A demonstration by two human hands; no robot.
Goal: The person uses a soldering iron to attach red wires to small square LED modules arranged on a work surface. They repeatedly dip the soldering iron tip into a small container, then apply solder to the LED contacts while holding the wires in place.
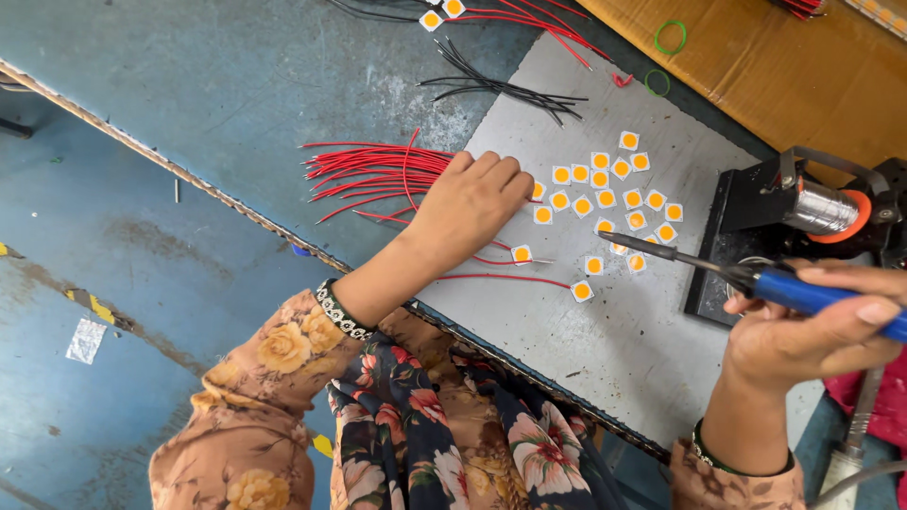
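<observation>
1. Pressing palm-down on the grey board (605,331), the left hand (470,203) lies with its fingers curled loosely over the ends of the red wires (373,175); whether it pinches one of them, I cannot tell.
2. The right hand (817,331) is closed around the blue handle of a soldering iron (756,276), whose dark tip hangs just above the nearest loose chips, pointing toward the left hand.
3. The small square LED chips (605,203), white with round orange centres, lie scattered on the board between the 2 hands; 2 of them already carry a red wire, one just below the left hand's fingertips and one lower on the board.
4. Risk: the hot tip is near the left hand's fingers, so a slip or a hurried approach could burn them.
5. Risk: the chips are light and loose, so a nudge from the tip or a tug on a wire could slide one out of place or pull the wire off its pad.
6. Risk: the red wires fan out unevenly over the tabletop (236,85), and dragging one could snag others.
7. A black stand with a solder spool (820,210) sits just behind the right hand, and black wires (501,85) lie further up.
</observation>
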